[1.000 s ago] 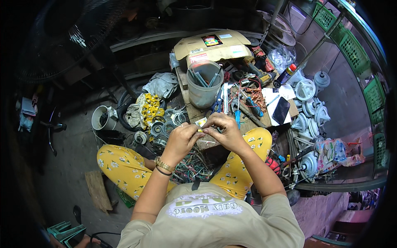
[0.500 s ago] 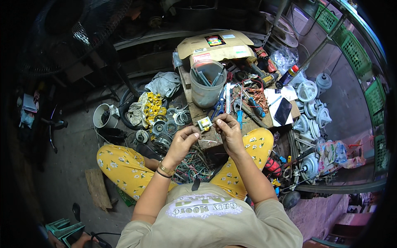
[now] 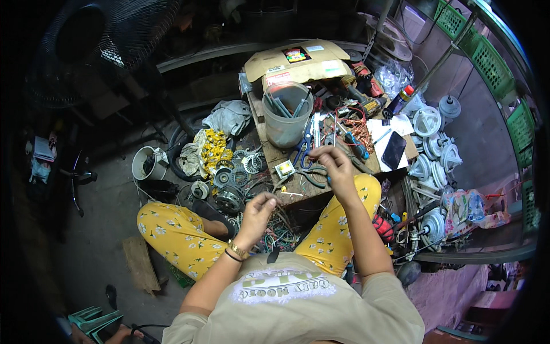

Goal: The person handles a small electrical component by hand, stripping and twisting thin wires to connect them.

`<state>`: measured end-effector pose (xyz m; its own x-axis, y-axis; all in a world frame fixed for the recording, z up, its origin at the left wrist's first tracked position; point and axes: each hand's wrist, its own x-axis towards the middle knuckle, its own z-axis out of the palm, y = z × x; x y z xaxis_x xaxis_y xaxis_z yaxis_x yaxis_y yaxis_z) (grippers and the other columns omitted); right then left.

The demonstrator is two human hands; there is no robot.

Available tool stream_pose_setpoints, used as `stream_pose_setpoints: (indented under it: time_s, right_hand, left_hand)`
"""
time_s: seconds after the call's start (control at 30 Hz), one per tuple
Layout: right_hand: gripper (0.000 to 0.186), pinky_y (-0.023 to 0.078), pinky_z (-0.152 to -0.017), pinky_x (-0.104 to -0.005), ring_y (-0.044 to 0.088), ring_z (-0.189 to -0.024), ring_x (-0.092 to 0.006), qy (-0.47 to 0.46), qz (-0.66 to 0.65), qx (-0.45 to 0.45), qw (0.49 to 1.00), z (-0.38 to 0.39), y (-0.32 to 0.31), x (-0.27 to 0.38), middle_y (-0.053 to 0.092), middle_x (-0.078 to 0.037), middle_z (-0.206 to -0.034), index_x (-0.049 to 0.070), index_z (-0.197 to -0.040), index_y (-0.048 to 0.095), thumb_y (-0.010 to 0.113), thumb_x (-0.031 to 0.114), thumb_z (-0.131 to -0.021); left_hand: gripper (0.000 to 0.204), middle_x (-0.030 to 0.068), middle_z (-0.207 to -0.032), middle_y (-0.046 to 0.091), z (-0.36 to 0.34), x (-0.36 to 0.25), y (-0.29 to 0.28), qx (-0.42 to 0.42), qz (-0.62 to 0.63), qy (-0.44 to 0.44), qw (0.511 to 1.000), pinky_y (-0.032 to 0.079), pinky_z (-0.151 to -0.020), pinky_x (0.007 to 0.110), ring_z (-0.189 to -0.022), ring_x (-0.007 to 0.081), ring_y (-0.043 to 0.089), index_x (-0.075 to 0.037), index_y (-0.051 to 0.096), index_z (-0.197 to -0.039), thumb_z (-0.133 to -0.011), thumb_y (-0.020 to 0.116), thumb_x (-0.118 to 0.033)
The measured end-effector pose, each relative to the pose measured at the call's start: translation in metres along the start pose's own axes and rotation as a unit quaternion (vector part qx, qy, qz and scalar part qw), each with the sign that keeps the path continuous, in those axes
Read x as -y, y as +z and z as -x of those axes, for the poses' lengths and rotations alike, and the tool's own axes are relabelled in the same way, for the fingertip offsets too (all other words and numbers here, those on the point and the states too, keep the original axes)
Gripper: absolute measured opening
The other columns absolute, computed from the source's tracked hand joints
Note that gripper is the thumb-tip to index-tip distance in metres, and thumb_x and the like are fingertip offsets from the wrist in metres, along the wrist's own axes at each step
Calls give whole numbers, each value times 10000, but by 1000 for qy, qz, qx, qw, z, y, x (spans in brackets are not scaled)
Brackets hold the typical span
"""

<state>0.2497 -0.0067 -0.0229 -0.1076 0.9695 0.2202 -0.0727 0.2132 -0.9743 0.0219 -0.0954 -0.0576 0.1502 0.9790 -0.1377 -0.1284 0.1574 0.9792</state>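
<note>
In the head view, the right hand [image 3: 335, 166] is held over the wooden work board [image 3: 286, 186], its fingers pinched on something too small to be made out, just beside the blue-handled scissors [image 3: 303, 150]. The left hand [image 3: 258, 211] is loosely curled above the lap, over a tangle of wires [image 3: 281, 232]; whether anything is gripped cannot be told. A small yellow-wound transformer [image 3: 285, 169] lies on the board between the hands, touched by neither. A grey bucket [image 3: 286, 117] stands behind it.

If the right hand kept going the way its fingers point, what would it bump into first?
Probably the blue-handled scissors just ahead of the right hand on the wooden board; depth is hard to judge.
</note>
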Motion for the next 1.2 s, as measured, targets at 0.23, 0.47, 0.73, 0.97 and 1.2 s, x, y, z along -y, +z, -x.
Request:
stream_pose_setpoints:
  time_s: [0.23,0.47,0.73,0.97,1.2]
  right_hand:
    - [172,486,-899,-343,627,-1006,-194,-20,119,148,981,22,27,24,683,-89,-1058,-3,-1026,674,675,62,-866]
    - [109,468,-655,-228,588,-725,-66,103,-79,39,991,31,44,9,664,-11,-810,4,-896,664,698,107,-899]
    - [106,465,-614,-217,592,-675,-70,124,-151,-11,981,48,65,21,658,-12,-792,10,-872,649,700,100,-896]
    - [61,473,-681,-240,567,-749,-60,33,19,-46,998,43,63,23,654,-35,-804,-19,-852,625,666,14,-882]
    - [107,439,-602,-258,563,-682,-122,-124,137,36,982,46,59,35,606,-62,-769,-14,-787,574,665,-23,-842]
  left_hand:
    - [158,-30,-860,573,-10,-19,-2,55,-11,5,998,410,-703,227,-781,59,485,-18,602,-965,-996,532,-157]
    - [177,20,-799,560,-5,-35,23,-87,-224,223,945,433,-652,271,-710,130,530,-22,603,-992,-872,681,-125]
    - [191,107,-891,665,-9,-37,30,-166,-208,283,922,500,-717,310,-771,230,646,-4,637,-966,-802,732,-25]
    - [87,64,-853,666,-9,-18,35,-98,46,148,983,500,-715,251,-793,107,625,38,632,-961,-922,637,-40]
    - [107,6,-799,626,-19,-14,12,-63,-94,143,983,482,-628,231,-691,85,578,16,611,-989,-945,625,-81]
